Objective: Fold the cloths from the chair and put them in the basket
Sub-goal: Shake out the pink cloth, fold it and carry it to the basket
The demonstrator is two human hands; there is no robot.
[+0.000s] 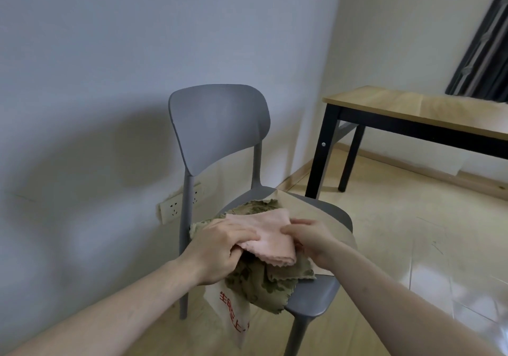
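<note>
On the chair (316, 295) seat, left hand (220, 248) and right hand (308, 239) both pinch the pink cloth (270, 236) atop the green cloths (264, 284), so line its edges up squarely before creasing, I'd say.

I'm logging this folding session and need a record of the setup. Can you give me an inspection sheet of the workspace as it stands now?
Surface: grey chair seat, covered by a beige sheet with red print that hangs over the front edge.
Job's things: pink cloth folded over, lying on a green patterned cloth. No basket seen.
Clutter: nothing seen.
Hands: left hand grips the pink cloth's left edge; right hand pinches its right edge.
Cables: nothing seen; wall socket behind the chair.
Surroundings: wooden table with black legs, dark curtain, pale wall, light floor.
</note>
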